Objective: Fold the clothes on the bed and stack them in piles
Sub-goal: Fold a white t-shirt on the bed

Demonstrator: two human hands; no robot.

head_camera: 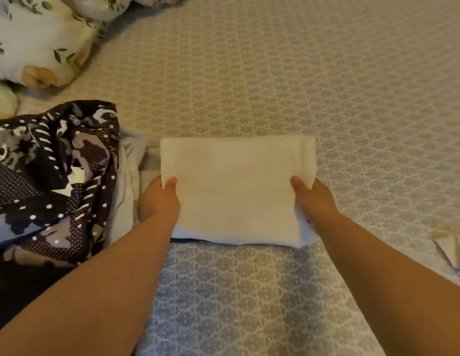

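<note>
Gripping a folded cream cloth by its two side edges, both hands work over the bed, whose cover carries a fine lattice print. The left hand has its thumb on top of the cloth's left edge, while the rest of its fingers are tucked out of sight beneath; the right hand holds the right edge the same way, thumb above and fingers hidden below. The cloth is a neat rectangle lying just in front of the person, and its near edge seems slightly raised off the cover, though the soft focus makes that hard to judge. To the left, a crumpled dark patterned garment with white dots and dashes is heaped on the bed, its left side cut off by the frame. A pale rumpled cloth sits between it and the left hand, mostly covered. Floral pillows fill the far left corner. At the right edge lies a pale folded item, only partly in view.
</note>
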